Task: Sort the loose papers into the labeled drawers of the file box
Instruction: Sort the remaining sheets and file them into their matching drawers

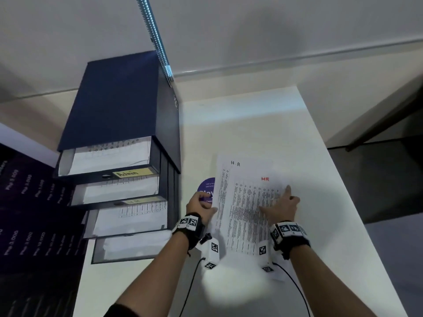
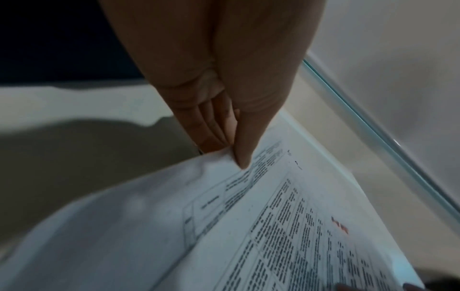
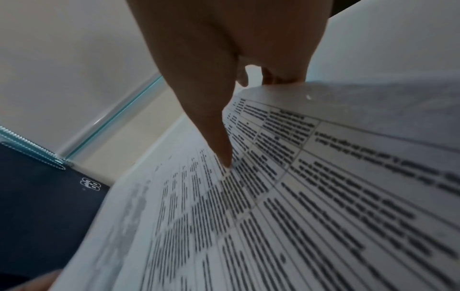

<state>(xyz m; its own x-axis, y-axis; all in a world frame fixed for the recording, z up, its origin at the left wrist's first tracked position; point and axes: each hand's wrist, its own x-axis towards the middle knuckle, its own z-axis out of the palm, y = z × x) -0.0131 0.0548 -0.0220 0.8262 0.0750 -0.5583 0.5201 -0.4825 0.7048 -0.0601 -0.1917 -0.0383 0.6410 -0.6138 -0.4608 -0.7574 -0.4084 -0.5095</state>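
Observation:
A dark blue file box (image 1: 119, 104) stands at the table's left with several drawers pulled out, each holding sheets. The top drawer (image 1: 134, 173) is labeled "Admin", and the one below carries an "HR" label (image 1: 137, 200). Two printed papers lie overlapped on the white table: the lower one (image 1: 223, 179) marked "H.R" in black, the upper one (image 1: 249, 202) marked "HR" in red. My left hand (image 1: 202, 207) pinches the papers' left edge between thumb and fingers (image 2: 239, 157). My right hand (image 1: 282, 203) holds the upper sheet, one digit (image 3: 224, 153) pressing on the print and the others behind its raised right edge.
A round purple sticker (image 1: 207, 187) shows on the table (image 1: 251, 124) beside the papers' left edge. A dark printed panel (image 1: 25, 225) stands left of the file box. The table's right edge drops off to a dark floor (image 1: 377, 179). A wall with a metal strip (image 1: 155, 35) lies behind.

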